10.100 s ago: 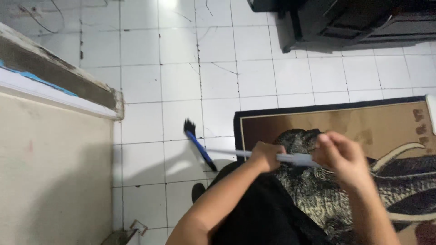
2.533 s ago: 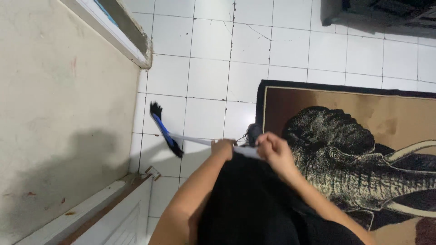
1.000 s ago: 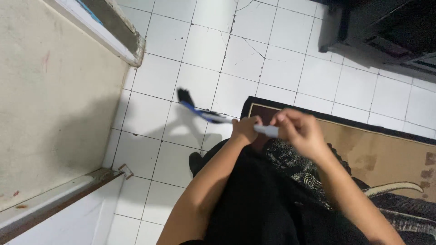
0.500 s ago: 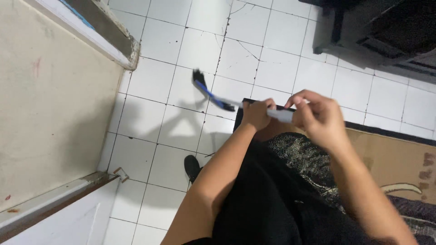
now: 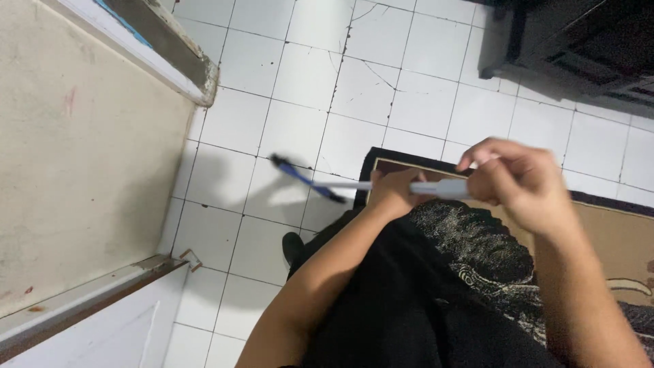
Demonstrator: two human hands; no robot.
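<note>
- As we look down past our own dark clothing (image 5: 415,307), both our forearms reach forward over the floor, with a dark shoe (image 5: 294,245) showing just below the left arm.
- Our left hand (image 5: 394,194) is curled shut around the pale handle (image 5: 409,186) of a long tool; its fingers are folded under, so we see mostly knuckles.
- Our right hand (image 5: 518,180) grips the same handle nearer its end, fingers pressed together and bent over it, thumb side up; motion blur hides the fingertips.
- From the left hand the handle runs leftward to the blue and black head (image 5: 303,178), which hangs above or against the white tiled floor (image 5: 286,129); we cannot tell whether it touches.
- Beneath our hands the patterned brown rug (image 5: 613,232) ends in a dark border just right of the tool head.
- To the left, a beige wall (image 5: 82,177) and a white door frame (image 5: 88,300) bound the floor; open tile lies between them and the rug.
- Farthest off, dark furniture (image 5: 586,41) stands at the upper right, tile running free before it.
</note>
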